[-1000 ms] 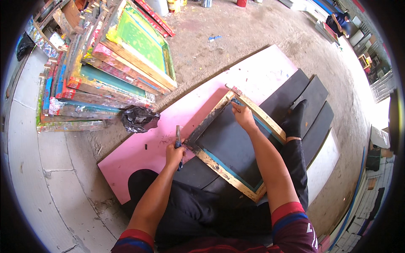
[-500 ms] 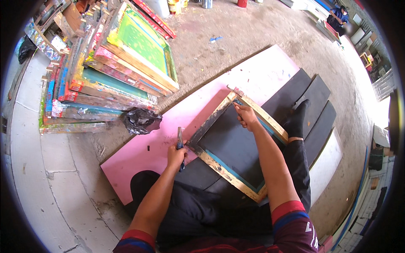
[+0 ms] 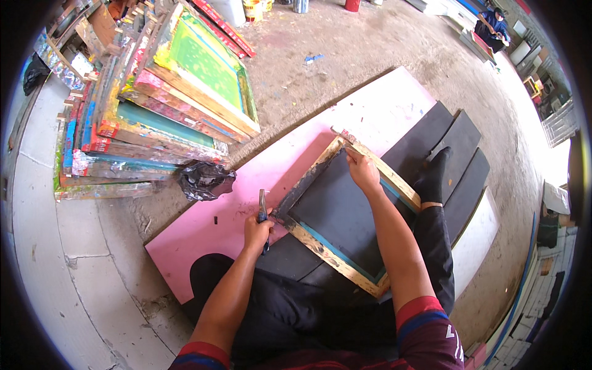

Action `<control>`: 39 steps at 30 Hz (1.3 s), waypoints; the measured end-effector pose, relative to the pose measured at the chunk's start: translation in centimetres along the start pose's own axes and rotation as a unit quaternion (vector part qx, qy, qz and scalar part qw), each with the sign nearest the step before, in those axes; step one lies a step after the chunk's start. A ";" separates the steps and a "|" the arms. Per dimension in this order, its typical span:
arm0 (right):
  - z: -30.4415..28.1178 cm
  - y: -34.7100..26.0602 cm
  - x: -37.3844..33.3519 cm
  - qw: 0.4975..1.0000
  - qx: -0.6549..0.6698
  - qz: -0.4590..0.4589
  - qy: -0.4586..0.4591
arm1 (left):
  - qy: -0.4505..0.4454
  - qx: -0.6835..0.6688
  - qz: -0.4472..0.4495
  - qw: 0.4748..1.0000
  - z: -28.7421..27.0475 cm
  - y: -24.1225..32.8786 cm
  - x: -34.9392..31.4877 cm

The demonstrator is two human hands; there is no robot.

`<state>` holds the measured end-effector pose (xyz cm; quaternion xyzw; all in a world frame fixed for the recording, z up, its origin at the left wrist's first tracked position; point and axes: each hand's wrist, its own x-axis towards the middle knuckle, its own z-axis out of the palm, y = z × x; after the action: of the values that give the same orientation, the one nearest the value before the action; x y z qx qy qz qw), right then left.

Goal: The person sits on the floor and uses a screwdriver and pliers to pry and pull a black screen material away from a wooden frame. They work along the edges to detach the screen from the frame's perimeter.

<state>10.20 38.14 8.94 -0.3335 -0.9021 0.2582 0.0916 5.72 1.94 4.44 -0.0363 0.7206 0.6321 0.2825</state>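
Observation:
Over my legs lies a wooden screen-printing frame [image 3: 327, 250] with dark mesh, tilted on the dark boards. My left hand [image 3: 258, 232] is closed around a slim hand tool [image 3: 263, 202] with a dark bluish grip and a paler upper end; its exact kind is unclear. That fist sits beside the frame's left corner. At the far corner, my right hand [image 3: 364, 171] is closed, fingertips at the inner edge of the wood. A small dark bit shows by those fingers, but what they hold is mostly hidden.
A pink board [image 3: 203, 246] and black boards [image 3: 459, 139] lie beneath. Paint-stained frames [image 3: 203, 58] are stacked at the left, beside a crumpled black plastic bag [image 3: 206, 180]. Paint containers [image 3: 253, 10] stand at the back. Another person [image 3: 491, 28] sits far right.
My right hand has shifted slightly at the far corner, and less of the bluish thing by its fingers shows. The left hand and the frame have stayed nearly where they were.

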 end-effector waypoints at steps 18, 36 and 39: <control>2.5 1.2 1.2 0.971 0.222 0.080 -0.038 | 0.010 -0.031 -0.020 0.999 0.3 0.3 -0.4; 2.7 1.2 2.1 0.946 0.296 0.120 -0.057 | -0.004 -0.019 -0.015 1.000 0.4 0.7 -0.1; 2.8 0.7 -0.4 0.995 0.093 0.028 0.027 | 0.001 -0.020 -0.016 1.000 0.0 0.3 -0.3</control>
<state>9.93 37.23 6.19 -0.3558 -0.8615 0.3343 0.1397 5.81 1.95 4.86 -0.0542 0.7073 0.6420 0.2909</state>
